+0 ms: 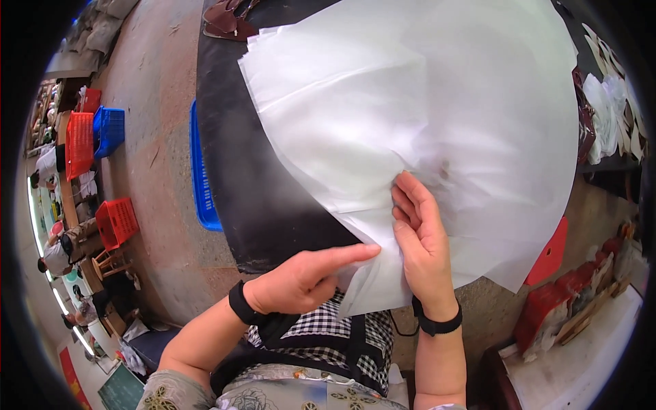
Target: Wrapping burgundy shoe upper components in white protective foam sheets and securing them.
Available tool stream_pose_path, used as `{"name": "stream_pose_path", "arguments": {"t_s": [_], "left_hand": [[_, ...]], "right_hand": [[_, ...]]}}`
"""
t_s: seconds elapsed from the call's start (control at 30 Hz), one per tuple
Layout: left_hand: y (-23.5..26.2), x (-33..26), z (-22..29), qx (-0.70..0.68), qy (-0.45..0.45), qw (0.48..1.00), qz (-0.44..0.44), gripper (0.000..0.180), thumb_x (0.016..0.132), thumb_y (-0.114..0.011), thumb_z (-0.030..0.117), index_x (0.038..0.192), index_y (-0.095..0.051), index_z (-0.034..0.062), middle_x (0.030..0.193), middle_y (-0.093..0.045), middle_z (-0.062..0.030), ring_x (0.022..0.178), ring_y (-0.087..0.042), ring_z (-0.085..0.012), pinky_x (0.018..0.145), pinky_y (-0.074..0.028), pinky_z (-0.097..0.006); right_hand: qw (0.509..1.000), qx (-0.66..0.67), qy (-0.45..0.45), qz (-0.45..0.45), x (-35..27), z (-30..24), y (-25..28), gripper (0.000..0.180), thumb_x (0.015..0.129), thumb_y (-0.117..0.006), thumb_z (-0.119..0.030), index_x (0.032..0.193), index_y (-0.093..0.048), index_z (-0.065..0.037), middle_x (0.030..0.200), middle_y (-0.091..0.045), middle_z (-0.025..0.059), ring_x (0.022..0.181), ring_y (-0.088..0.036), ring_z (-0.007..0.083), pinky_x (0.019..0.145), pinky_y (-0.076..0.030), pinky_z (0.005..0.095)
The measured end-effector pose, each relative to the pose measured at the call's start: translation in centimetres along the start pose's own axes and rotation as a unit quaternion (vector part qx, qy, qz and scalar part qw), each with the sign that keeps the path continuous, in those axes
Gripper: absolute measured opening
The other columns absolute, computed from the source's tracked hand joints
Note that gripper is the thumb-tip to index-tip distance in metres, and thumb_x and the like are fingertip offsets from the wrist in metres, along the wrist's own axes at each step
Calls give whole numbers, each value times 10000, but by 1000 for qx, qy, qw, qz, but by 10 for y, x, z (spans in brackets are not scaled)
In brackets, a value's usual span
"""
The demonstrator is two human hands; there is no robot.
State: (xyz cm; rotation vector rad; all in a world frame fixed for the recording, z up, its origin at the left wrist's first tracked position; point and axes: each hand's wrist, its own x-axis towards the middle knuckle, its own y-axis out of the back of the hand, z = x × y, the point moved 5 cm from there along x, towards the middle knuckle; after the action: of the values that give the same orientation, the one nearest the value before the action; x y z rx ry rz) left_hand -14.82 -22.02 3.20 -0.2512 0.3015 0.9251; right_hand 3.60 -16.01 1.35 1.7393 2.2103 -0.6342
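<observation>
A stack of thin white paper sheets [342,96] spreads across the dark table and hangs over its near edge towards me. My left hand [294,279] is closed at the near left edge of the paper, its index finger stretched over the sheet and its other fingers curled. The left thumb is hidden. Against the creased middle part is my right hand [425,249], fingers bent and thumb close to them, gripping a fold of paper. The fingertips of both hands touch the sheets, a short distance apart.
The table's black cover [266,198] shows left of the paper, with dark red shoe-like pieces [229,20] at its far end. A blue crate [202,171] stands beside the table. Red crates [116,222] and people line the far left; a red stool [547,253] is at right.
</observation>
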Motion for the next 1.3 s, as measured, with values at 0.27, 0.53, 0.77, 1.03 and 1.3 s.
{"name": "stream_pose_path", "arguments": {"t_s": [0.27, 0.53, 0.77, 1.03, 1.3], "left_hand": [[-10, -24, -7, -3, -28, 997, -77, 921, 809, -513, -129, 1682, -337, 109, 1414, -671, -196, 1271, -683, -375, 1087, -541, -423], [10, 11, 20, 404, -273, 872, 49, 576, 911, -724, 95, 1466, -631, 220, 988, -685, -4, 916, -689, -235, 842, -578, -385], [2, 49, 34, 604, -300, 727, 129, 506, 811, -768, 107, 1286, -753, 278, 1179, -556, 0, 1197, -529, -218, 1148, -388, -449], [-1, 75, 50, 587, -226, 769, -114, 92, 862, -683, 139, 936, -631, 120, 1177, -680, -24, 1202, -633, -225, 1200, -431, -514], [8, 78, 66, 567, -219, 781, -141, 129, 854, -643, 116, 961, -582, 78, 898, -578, -40, 954, -625, -206, 946, -512, -385]], "right_hand": [[1000, 5, -8, -3, -3, 3, -3, 625, 1027, -474, 63, 1639, -360, 0, 1666, -432, 131, 1549, -423, 253, 1259, -333, 385], [1000, -23, 11, -7, -5, 4, 12, 608, 1030, -482, 56, 1628, -384, 2, 1650, -455, 122, 1533, -443, 251, 1242, -362, 383], [998, -40, 47, 21, -4, 10, 19, 575, 1028, -429, 77, 1597, -434, -8, 1593, -513, 162, 1491, -498, 278, 1223, -413, 405], [949, -234, 185, 104, -28, -35, 28, 476, 1012, -529, 48, 1485, -568, 10, 1381, -656, 243, 1252, -664, 362, 1064, -523, 418], [898, -340, 243, 141, 6, -44, 79, 528, 1055, -658, -267, 1495, -573, 13, 1523, -565, 252, 1438, -506, 395, 1200, -382, 458]]}}
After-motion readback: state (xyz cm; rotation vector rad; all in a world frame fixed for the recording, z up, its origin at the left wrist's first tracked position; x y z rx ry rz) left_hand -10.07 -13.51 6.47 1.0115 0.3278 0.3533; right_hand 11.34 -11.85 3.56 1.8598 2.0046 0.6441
